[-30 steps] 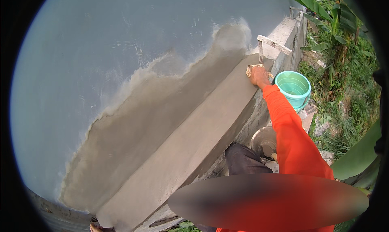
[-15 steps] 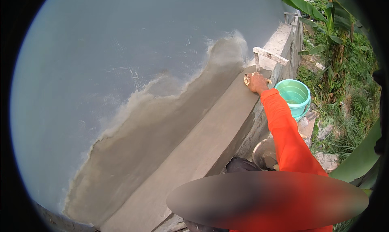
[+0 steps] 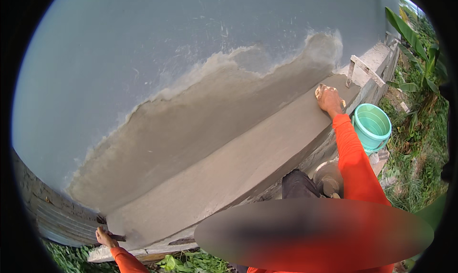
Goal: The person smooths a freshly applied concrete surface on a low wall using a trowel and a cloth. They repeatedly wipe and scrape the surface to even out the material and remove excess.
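Outdoors, alongside a smooth blue-grey wall (image 3: pixel 119 58) with a ragged patch of damp-looking mortar (image 3: pixel 191 125) along its foot. With the right hand (image 3: pixel 330 101), gripping a pale sponge-like pad (image 3: pixel 322 88) in curled fingers at the far right of a smooth mortar-coated ledge (image 3: pixel 229 163), firm contact hard to tell. With the left hand (image 3: pixel 105 237), fingers folded around a dark flat tool (image 3: pixel 117 237), possibly a trowel, at the ledge's near left end. Between both grips, most of the ledge, long axis slanting from near left to far right; from the pad, stretching away toward the near left, with the right hand nearer its far end. Just beyond the pad, a mortar-splashed bracket (image 3: pixel 367 70); right of the ledge, a turquoise bucket (image 3: pixel 365 139); nearer, beside the orange sleeve (image 3: pixel 355 158), a round mortar container (image 3: pixel 329 165). Farther right, a banana plant (image 3: pixel 405 27) and grass (image 3: pixel 410 173).
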Demonstrator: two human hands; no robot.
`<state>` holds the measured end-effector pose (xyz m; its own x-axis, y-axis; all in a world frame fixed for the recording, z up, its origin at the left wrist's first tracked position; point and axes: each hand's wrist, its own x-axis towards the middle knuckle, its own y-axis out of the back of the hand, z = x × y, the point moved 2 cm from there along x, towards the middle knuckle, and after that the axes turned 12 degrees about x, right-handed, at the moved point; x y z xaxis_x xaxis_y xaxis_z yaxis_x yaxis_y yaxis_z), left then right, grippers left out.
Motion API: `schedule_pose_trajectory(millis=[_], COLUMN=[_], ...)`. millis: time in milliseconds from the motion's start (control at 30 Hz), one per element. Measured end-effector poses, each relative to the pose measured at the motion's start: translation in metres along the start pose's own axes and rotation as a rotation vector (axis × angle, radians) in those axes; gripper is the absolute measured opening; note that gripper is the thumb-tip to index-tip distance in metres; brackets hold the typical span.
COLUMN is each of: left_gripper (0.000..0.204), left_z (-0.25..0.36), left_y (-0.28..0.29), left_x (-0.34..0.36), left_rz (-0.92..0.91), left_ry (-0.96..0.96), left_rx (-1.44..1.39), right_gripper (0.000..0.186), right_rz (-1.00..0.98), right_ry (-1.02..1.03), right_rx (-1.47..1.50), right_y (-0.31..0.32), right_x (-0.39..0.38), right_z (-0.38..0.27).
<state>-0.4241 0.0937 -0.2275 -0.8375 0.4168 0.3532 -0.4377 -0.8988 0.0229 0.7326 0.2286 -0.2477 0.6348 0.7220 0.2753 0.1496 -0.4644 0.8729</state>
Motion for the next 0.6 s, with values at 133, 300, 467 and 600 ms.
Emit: schedule_pose_trajectory(millis=[133,300,467,600], left_gripper=[0.022,0.017,0.017,0.017], left_z=[-0.013,-0.008,-0.005,-0.011], left_y=[0.004,0.003,0.003,0.002], left_x=[0.01,0.003,0.003,0.012], left_rz=[-0.023,-0.034,-0.122,-0.078], left_ry=[-0.063,-0.103,-0.1,-0.054], left_rx=[-0.019,-0.047,-0.021,-0.019], right_gripper=[0.047,0.053,0.056,0.05], right_rz=[-0.138,-0.238,-0.682,-0.527], right_ry=[0.2,0.69,1.256,1.128], right_rx=[0.084,0.349,0.567,0.462], right_y=[-0.032,-0.05,-0.05,-0.039], right_x=[-0.045,-0.306,-0.467,-0.391], right_z=[-0.078,-0.298,-0.398,-0.3])
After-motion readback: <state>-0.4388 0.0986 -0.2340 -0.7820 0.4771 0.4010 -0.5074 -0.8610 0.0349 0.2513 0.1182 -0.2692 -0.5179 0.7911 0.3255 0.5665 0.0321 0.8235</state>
